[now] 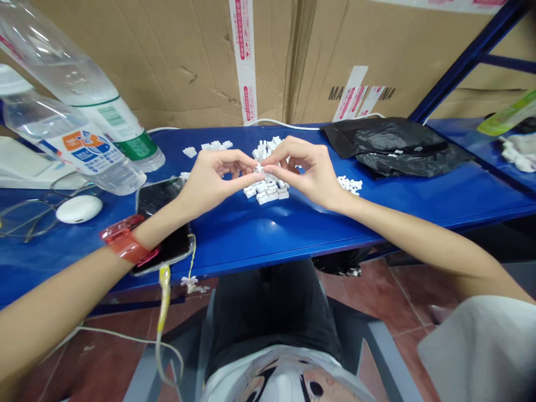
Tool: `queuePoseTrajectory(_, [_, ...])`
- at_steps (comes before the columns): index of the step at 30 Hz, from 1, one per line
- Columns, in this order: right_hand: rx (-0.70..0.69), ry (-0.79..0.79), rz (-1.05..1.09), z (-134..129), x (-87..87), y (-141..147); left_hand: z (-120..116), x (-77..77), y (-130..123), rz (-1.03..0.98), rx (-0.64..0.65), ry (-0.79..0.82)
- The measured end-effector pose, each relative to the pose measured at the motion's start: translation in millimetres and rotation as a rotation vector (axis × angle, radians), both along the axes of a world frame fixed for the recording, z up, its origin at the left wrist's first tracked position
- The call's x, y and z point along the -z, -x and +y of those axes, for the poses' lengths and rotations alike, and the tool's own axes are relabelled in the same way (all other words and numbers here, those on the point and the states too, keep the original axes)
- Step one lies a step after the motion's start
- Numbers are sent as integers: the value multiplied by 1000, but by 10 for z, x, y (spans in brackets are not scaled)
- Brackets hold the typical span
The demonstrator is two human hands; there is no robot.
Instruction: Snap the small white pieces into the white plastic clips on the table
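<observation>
Both hands meet over the blue table, fingertips close together. My left hand (215, 176), with a red watch band (128, 240) on its wrist, is closed in a pinch on a small white plastic piece (258, 168). My right hand (307, 167) pinches at the same piece from the other side. Whether it is one part or two joined parts is hidden by the fingers. Just under and behind the hands lies a pile of small white plastic pieces (268, 192). More white pieces (215, 146) lie behind my left hand, and a smaller heap (350, 185) sits beside my right wrist.
Two water bottles (90, 139) and a white oval case (79, 209) are at the left. A phone (167, 240) with a yellow-ended cable lies under my left forearm. A black plastic bag (389, 145) rests at the right. Cardboard boxes (167, 61) stand behind the blue table (234, 240).
</observation>
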State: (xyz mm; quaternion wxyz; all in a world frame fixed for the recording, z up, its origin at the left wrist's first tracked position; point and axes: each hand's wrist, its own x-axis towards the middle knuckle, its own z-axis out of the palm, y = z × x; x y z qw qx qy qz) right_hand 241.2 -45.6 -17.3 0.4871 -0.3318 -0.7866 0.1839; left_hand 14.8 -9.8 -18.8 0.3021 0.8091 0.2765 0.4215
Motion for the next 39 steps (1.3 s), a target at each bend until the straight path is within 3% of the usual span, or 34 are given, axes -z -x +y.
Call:
queuePoseTrajectory(14, [37,-53,-60,7,0,-6,0,-1,-10,-34,11,-12])
queuePoseTrajectory(23, [120,-347,-271,56,79,-35,-15,-7,-5,-46,-6,-12])
queuePoseTrajectory(31, [166,-539,-477,41,104,-45,-25,-24,-3,-73,-43,85])
queuePoseTrajectory(39, [214,-527,-611,32,78,11,-15,-2,-35,36,-22,86])
